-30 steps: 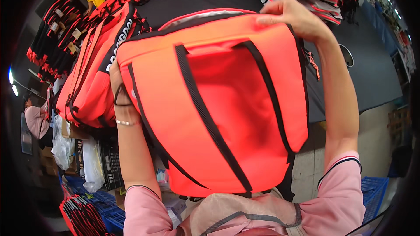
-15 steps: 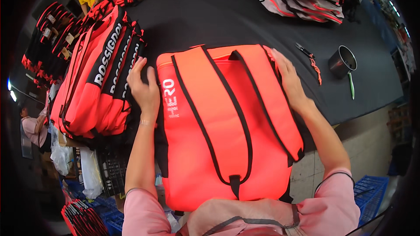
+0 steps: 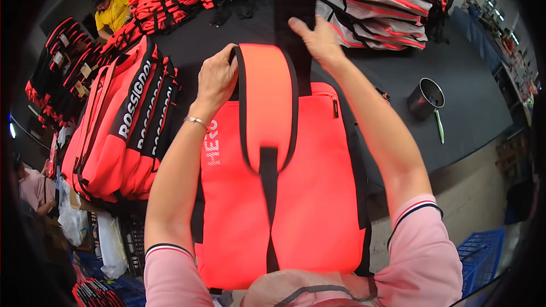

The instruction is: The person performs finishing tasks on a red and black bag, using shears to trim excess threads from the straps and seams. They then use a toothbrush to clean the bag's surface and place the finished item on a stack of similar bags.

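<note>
A bright red-orange backpack (image 3: 318, 193) lies in front of me on the dark table, its strap side up. My left hand (image 3: 217, 78) is closed on the black-edged left edge of the orange shoulder strap (image 3: 267, 96), near the bend where it folds over the bag's top. Farther right, my right hand (image 3: 323, 42) reaches past the bag's top edge, thumb and fingers apart. It touches or lies over a wide black strap (image 3: 293, 8) that runs away from me, apparently the underside of the other shoulder strap. A black webbing strip (image 3: 269, 210) trails down the bag's middle.
Red-and-black backpacks (image 3: 114, 131) are stacked at the left. Grey-and-red bags (image 3: 378, 8) are piled at the far right. A dark metal cup (image 3: 425, 99) stands right, beside a green-handled tool (image 3: 439, 127). A person in yellow (image 3: 114, 14) is at the far left.
My left hand has moved up and taken hold of the left shoulder strap, now folded over. My right hand has gone forward past the top edge. The right strap no longer lies on the bag.
</note>
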A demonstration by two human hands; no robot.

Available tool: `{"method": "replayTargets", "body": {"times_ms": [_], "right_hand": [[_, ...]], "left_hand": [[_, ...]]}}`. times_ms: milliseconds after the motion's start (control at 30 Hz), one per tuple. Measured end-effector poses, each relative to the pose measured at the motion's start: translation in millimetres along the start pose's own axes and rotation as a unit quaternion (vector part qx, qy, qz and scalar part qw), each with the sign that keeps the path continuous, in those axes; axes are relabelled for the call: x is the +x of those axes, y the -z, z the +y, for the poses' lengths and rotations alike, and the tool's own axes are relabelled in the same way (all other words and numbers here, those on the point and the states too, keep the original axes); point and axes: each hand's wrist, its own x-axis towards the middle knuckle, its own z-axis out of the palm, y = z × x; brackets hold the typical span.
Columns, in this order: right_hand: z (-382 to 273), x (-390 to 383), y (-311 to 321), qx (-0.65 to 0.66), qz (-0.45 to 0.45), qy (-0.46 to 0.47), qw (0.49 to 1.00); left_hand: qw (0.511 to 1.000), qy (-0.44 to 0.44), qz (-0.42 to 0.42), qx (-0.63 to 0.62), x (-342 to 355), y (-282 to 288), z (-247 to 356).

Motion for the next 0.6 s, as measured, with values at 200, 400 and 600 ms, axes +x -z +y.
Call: {"method": "replayTargets", "body": {"times_ms": [200,400,600], "right_hand": [[83,-67,-84,-0.291,-0.099,0.016,0.952],[94,-83,-88,-0.359,-0.168,-0.034,0.917],[74,-64,-3,-0.456,-0.068,0.199,0.865]], "left_hand": [[0.982,0.143,0.110,0.055,-3,-63,-100],[0.980,0.116,0.025,0.161,-40,-92,-107],[0.993,0.008,0.103,0.049,-54,-70,-98]]}}
